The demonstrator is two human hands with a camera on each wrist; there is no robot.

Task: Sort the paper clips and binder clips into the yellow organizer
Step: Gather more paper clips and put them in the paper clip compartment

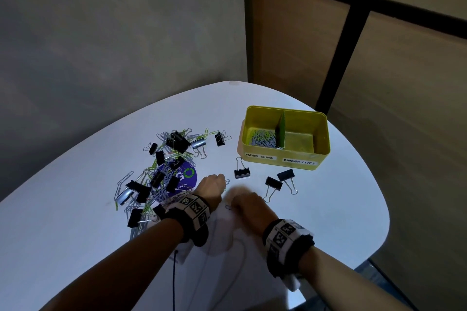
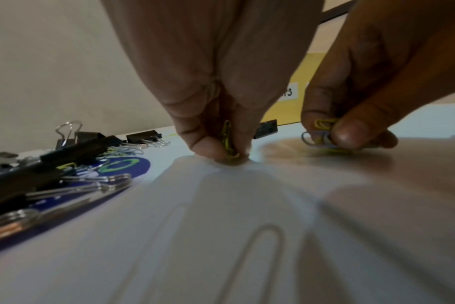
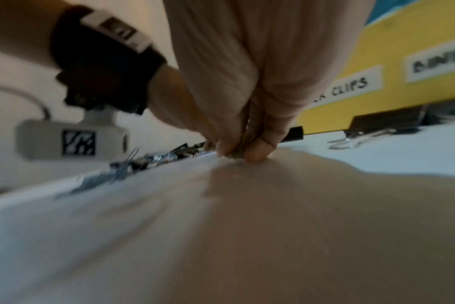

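Left hand (image 2: 216,86) pinches a green paper clip (image 2: 227,142); right hand (image 2: 356,86) pinches mixed paper clips (image 2: 321,131) (both grips closed tight); yellow organizer (image 1: 283,156) labelled "PAPER CLIPS", "BINDER CLIPS"

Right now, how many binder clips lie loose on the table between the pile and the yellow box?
3: one binder clip below the box's left corner, two side by side under its front.
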